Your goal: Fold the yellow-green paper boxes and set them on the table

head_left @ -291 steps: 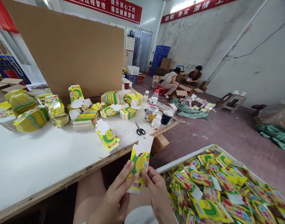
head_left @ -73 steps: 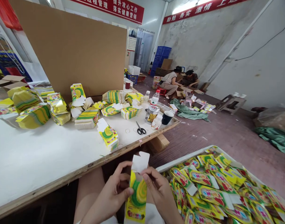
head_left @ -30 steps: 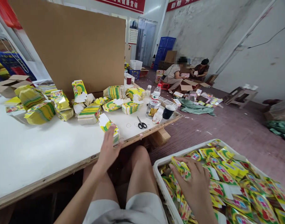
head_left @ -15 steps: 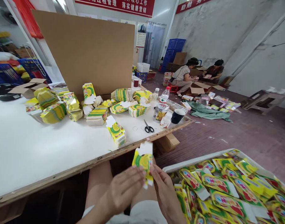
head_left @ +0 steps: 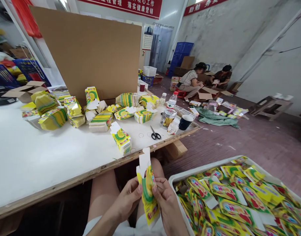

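Above my lap, a yellow and green printed carton [head_left: 147, 191] is held between both hands, its white flaps pointing up and its body partly opened out. My left hand [head_left: 130, 196] pinches its left edge with the thumb in front. On the right edge, my right hand [head_left: 166, 200] grips it between thumb and fingers. A stack of similar flat cartons [head_left: 121, 139] lies near the table edge just ahead. To my right, a white tub [head_left: 173, 179] is heaped with yellow, green and red cartons [head_left: 229, 200].
The white table [head_left: 66, 154] carries more carton bundles [head_left: 101, 121], black-handled scissors [head_left: 155, 133], a clear jar [head_left: 168, 118], a dark mug [head_left: 186, 122] and a red-capped bottle [head_left: 172, 100]. A large cardboard sheet [head_left: 91, 52] stands behind. Two people [head_left: 193, 80] sit farther back among open boxes.
The carton has turned and dropped slightly toward my lap. Its body, flat-looking before, now bulges open with longer white flaps showing. My left hand has shifted from across its front to its left edge.
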Action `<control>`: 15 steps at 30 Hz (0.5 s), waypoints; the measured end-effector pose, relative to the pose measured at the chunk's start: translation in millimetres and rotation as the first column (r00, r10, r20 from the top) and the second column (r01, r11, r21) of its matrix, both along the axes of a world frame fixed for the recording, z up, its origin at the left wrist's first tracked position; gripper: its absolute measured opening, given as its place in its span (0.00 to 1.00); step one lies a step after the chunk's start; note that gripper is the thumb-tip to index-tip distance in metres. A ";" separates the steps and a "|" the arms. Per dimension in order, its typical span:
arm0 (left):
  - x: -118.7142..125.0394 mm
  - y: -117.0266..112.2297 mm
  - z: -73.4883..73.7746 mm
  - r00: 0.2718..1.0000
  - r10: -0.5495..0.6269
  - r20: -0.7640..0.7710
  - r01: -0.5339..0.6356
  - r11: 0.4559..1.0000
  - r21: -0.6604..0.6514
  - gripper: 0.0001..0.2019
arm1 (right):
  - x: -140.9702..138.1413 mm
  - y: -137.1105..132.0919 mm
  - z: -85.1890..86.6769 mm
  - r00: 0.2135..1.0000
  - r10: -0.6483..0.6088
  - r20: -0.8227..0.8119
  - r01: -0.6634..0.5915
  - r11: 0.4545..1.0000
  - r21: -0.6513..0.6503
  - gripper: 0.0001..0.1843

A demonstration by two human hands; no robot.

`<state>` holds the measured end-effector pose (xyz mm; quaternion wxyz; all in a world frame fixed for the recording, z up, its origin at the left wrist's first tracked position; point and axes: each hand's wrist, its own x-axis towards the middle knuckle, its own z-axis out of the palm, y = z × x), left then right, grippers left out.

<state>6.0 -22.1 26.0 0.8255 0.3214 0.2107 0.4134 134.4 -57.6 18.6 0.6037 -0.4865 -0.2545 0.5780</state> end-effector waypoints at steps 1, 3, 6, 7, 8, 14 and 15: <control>-0.8 -0.6 0.1 1.000 0.010 -0.002 -0.010 1.000 0.017 0.24 | -1.1 0.8 0.5 1.000 -0.011 0.018 0.011 1.000 0.006 0.23; -2.1 -0.6 0.8 0.999 0.034 -0.021 -0.032 0.997 0.075 0.26 | -0.6 1.1 3.5 0.998 -0.021 0.064 0.021 1.000 0.007 0.21; -1.7 2.4 1.1 0.989 0.106 -0.100 -0.091 0.985 0.145 0.24 | 3.9 -1.6 7.5 0.986 0.016 0.166 -0.019 1.000 0.013 0.21; -0.8 3.5 0.5 0.982 0.134 -0.132 -0.113 0.981 0.157 0.24 | 5.5 -2.9 7.6 0.975 0.023 0.219 -0.029 0.999 0.025 0.22; 0.4 4.4 -0.6 0.974 0.162 -0.160 -0.136 0.977 0.164 0.23 | 6.8 -4.2 7.0 0.959 0.025 0.284 -0.036 0.999 0.035 0.23; 9.7 3.5 -8.3 0.945 0.231 -0.232 -0.193 0.965 0.176 0.16 | 8.1 -8.3 -1.9 0.876 0.041 0.480 -0.064 0.997 0.031 0.17; 10.6 2.5 -8.3 0.943 0.235 -0.236 -0.195 0.964 0.182 0.15 | 8.2 -8.2 -2.3 0.869 0.033 0.495 -0.057 0.998 0.035 0.17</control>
